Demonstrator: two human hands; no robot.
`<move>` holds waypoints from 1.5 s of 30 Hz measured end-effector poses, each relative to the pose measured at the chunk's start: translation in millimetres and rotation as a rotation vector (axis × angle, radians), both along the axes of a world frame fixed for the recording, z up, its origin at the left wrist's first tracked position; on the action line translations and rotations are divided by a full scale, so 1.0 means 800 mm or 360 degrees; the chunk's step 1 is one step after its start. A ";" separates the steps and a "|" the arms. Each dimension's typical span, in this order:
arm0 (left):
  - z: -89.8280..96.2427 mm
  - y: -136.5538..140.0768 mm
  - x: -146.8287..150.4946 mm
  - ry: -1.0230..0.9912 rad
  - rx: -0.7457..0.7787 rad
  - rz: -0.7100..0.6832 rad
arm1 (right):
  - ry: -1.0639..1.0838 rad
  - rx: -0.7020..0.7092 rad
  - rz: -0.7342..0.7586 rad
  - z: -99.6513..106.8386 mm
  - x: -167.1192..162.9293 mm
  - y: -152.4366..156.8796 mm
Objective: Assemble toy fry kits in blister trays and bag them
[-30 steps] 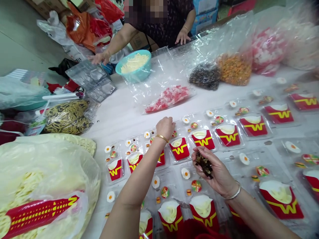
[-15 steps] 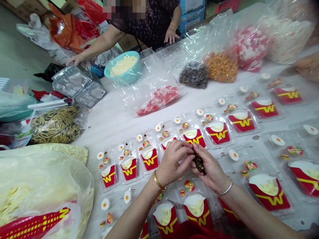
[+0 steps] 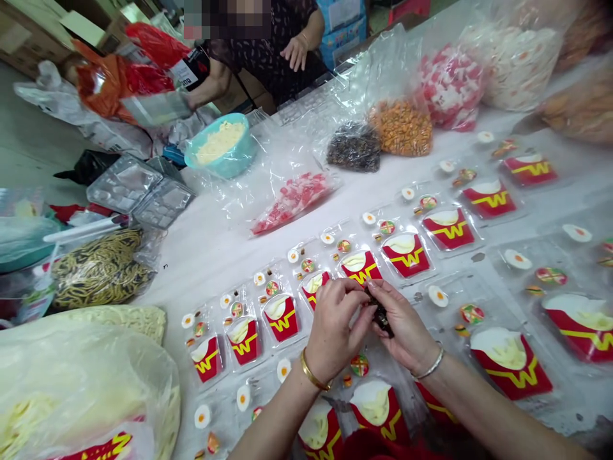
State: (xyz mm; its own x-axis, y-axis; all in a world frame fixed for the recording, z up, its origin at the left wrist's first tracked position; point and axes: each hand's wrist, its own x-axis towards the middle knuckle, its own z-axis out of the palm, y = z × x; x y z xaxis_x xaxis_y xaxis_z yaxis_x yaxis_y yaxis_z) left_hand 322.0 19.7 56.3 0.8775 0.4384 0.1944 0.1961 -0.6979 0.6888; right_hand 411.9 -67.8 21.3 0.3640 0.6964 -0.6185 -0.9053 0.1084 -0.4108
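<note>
My right hand (image 3: 402, 332) is closed around a clump of small glossy dark brown pieces (image 3: 383, 319). The fingers of my left hand (image 3: 332, 329) are bent in a pinch against that clump; whatever sits between the fingertips is hidden. Both hands hover over rows of clear plastic trays. Each tray has a red fries carton (image 3: 407, 257) with a yellow zigzag, and some cartons hold pale strips. Beside the cartons lie fried-egg pieces (image 3: 437, 296), round pizza pieces (image 3: 472, 314) and tiny burger pieces (image 3: 461, 330). Several far-row trays also hold a small dark brown piece.
Across the table stands a person (image 3: 272, 57). Bags of dark pieces (image 3: 354, 148), orange pieces (image 3: 405, 131) and pink-white pieces (image 3: 292, 201) lie beyond the trays. A turquoise bowl (image 3: 239, 153), stacked clear trays (image 3: 163, 201) and a large bag (image 3: 96, 364) are leftward.
The view has shifted slightly, so the table items sit differently. Both my hands stay together at the dark pieces. The person opposite has moved an arm back from the stacked trays and lifted the other hand.
</note>
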 end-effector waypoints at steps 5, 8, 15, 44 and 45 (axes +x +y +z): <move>-0.016 0.060 0.025 -0.0199 0.0032 0.0249 | 0.0070 0.0128 0.0058 0.001 0.012 -0.006; -0.043 0.115 0.053 -0.0174 0.0149 0.0228 | 0.0164 0.0186 0.0064 0.002 0.021 -0.014; -0.071 0.164 0.100 0.0341 0.0762 -0.0111 | -0.0055 0.0099 0.0172 -0.001 0.033 -0.024; -0.042 0.108 0.221 0.0463 0.0127 0.0134 | -0.0180 0.0292 0.0019 0.006 0.097 -0.066; -0.049 0.113 0.235 0.0550 0.0260 0.0135 | -0.0195 0.0312 0.0065 0.008 0.100 -0.070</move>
